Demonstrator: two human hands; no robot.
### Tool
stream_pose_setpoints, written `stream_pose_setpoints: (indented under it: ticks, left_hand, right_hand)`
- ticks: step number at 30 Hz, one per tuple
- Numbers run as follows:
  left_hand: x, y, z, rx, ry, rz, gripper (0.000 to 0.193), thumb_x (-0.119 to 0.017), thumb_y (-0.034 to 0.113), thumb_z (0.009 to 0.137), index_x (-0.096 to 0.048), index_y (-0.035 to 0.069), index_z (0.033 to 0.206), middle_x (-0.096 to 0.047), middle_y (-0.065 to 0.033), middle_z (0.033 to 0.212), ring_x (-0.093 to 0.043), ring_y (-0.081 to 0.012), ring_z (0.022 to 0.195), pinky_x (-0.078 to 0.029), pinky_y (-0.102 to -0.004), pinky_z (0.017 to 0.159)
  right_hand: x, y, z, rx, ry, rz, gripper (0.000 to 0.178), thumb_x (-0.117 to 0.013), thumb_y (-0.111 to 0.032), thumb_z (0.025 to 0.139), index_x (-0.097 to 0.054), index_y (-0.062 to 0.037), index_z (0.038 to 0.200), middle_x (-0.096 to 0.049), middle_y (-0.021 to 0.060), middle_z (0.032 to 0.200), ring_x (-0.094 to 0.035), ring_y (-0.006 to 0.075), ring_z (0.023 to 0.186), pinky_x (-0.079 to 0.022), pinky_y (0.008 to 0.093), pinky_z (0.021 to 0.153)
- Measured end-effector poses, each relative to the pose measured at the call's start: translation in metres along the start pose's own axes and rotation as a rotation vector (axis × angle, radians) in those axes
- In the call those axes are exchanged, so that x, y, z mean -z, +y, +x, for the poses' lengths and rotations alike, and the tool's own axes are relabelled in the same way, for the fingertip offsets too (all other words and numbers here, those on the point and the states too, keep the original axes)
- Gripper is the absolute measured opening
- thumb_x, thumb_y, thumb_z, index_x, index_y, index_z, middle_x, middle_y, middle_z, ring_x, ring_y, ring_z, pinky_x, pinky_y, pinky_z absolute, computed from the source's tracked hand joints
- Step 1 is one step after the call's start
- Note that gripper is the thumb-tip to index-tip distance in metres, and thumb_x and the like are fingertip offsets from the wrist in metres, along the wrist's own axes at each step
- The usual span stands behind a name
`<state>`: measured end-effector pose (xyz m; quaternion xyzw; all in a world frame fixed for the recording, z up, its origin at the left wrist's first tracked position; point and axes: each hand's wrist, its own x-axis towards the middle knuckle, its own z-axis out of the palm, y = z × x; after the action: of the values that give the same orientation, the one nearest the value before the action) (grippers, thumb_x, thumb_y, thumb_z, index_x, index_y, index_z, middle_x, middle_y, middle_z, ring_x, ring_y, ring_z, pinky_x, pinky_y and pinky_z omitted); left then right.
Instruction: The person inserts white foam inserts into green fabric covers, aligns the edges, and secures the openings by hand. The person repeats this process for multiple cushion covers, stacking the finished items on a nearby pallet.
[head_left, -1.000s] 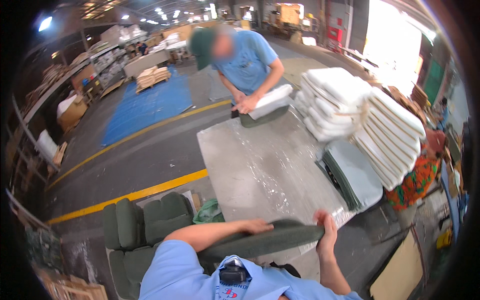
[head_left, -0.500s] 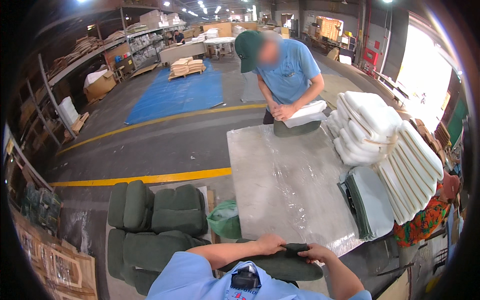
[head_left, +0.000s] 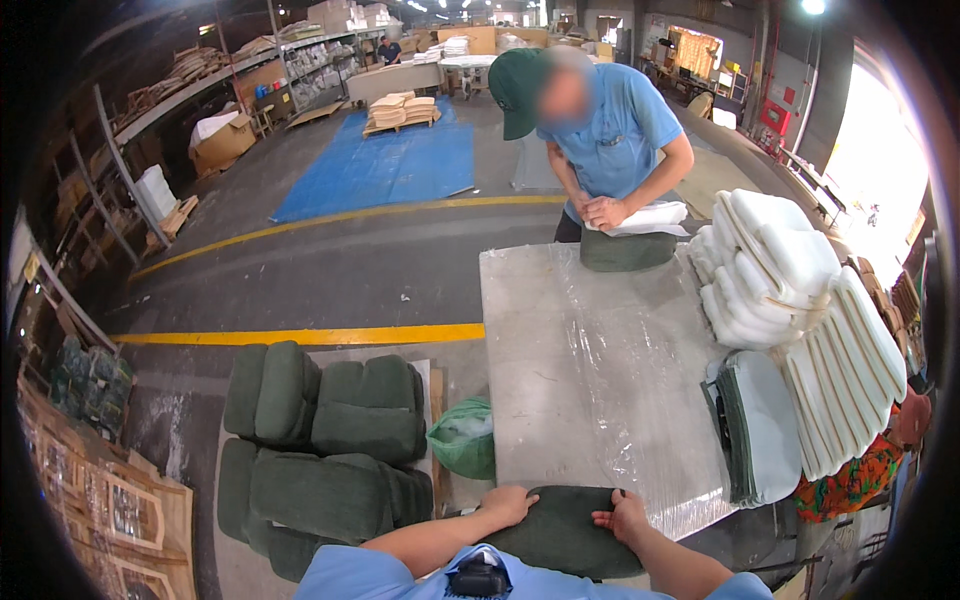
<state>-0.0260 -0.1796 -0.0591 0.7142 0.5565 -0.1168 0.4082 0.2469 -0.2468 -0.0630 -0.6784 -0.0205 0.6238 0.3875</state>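
Observation:
A dark green fabric-covered cushion (head_left: 568, 532) lies in front of me at the near edge of the plastic-covered table (head_left: 560, 400). My left hand (head_left: 510, 504) is closed on its far left corner. At the far right corner, my right hand (head_left: 624, 514) pinches the fabric edge with thumb and fingers. The near part of the cushion reaches down toward my body. Across the table a co-worker in a blue shirt and green cap presses both hands (head_left: 604, 212) on a white pad (head_left: 650, 218) above another dark green cushion (head_left: 628, 252).
Several dark green cushions (head_left: 320, 505) are stacked at my left, beside a green plastic bag (head_left: 464, 440). On the table's right stand piled white padding (head_left: 765, 265), a leaning row of white pads (head_left: 845, 375) and folded grey-green covers (head_left: 765, 430). A blue floor sheet (head_left: 380, 165) lies farther off.
My hands have moved apart along the cushion's far edge, and its top now faces up more fully. The whole view has shifted slightly; the co-worker's hands stay on the white pad.

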Motion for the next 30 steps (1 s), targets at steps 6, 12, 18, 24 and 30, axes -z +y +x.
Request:
stream_pose_setpoints:
  ticks: [6, 12, 18, 24, 30]
  left_hand:
    - [-0.009, -0.004, 0.007, -0.038, 0.123, 0.004, 0.054, -0.048, 0.050, 0.109, -0.074, 0.003, 0.102, -0.075, -0.0253, 0.101, -0.072, -0.0467, 0.098, -0.055, -0.0598, 0.085]
    - [-0.027, -0.010, 0.006, -0.028, 0.201, -0.045, 0.054, -0.048, 0.049, 0.109, -0.071, 0.003, 0.093, -0.074, -0.0262, 0.093, -0.071, -0.0476, 0.089, -0.055, -0.0599, 0.077]
    - [-0.023, -0.005, 0.010, -0.016, 0.172, 0.005, 0.052, -0.050, 0.051, 0.108, -0.071, 0.004, 0.098, -0.075, -0.0256, 0.098, -0.072, -0.0466, 0.093, -0.056, -0.0598, 0.080]
    - [0.008, -0.027, 0.006, -0.111, 0.065, 0.025, 0.058, -0.054, 0.062, 0.102, -0.075, 0.007, 0.107, -0.075, -0.0230, 0.110, -0.071, -0.0432, 0.105, -0.055, -0.0566, 0.089]
    - [0.009, -0.049, -0.010, -0.013, 0.084, 0.025, 0.055, -0.054, 0.058, 0.104, -0.075, 0.009, 0.112, -0.075, -0.0213, 0.113, -0.070, -0.0433, 0.108, -0.055, -0.0550, 0.089]
  right_hand:
    - [-0.008, 0.015, 0.015, 0.115, 0.109, -0.263, 0.031, -0.049, -0.025, 0.113, -0.051, 0.0030, 0.126, -0.067, 0.0195, 0.094, -0.064, 0.0257, 0.048, -0.051, 0.0357, 0.038]
    - [-0.014, 0.026, 0.011, 0.150, 0.150, -0.394, 0.030, -0.050, -0.025, 0.112, -0.058, 0.0041, 0.115, -0.064, 0.0155, 0.077, -0.061, 0.0222, 0.043, -0.045, 0.0348, 0.036]
    - [-0.010, 0.030, 0.023, 0.273, 0.154, -0.434, 0.031, -0.052, -0.025, 0.111, -0.060, 0.0050, 0.106, -0.060, 0.0126, 0.065, -0.060, 0.0211, 0.041, -0.045, 0.0356, 0.036]
    - [-0.013, 0.013, 0.025, 0.297, 0.133, -0.381, 0.030, -0.050, -0.026, 0.112, -0.058, 0.0025, 0.108, -0.063, 0.0136, 0.073, -0.059, 0.0207, 0.042, -0.045, 0.0344, 0.035]
    - [-0.017, 0.010, 0.026, 0.274, 0.123, -0.402, 0.029, -0.050, -0.025, 0.112, -0.058, 0.0027, 0.111, -0.061, 0.0132, 0.073, -0.060, 0.0211, 0.042, -0.046, 0.0351, 0.035]
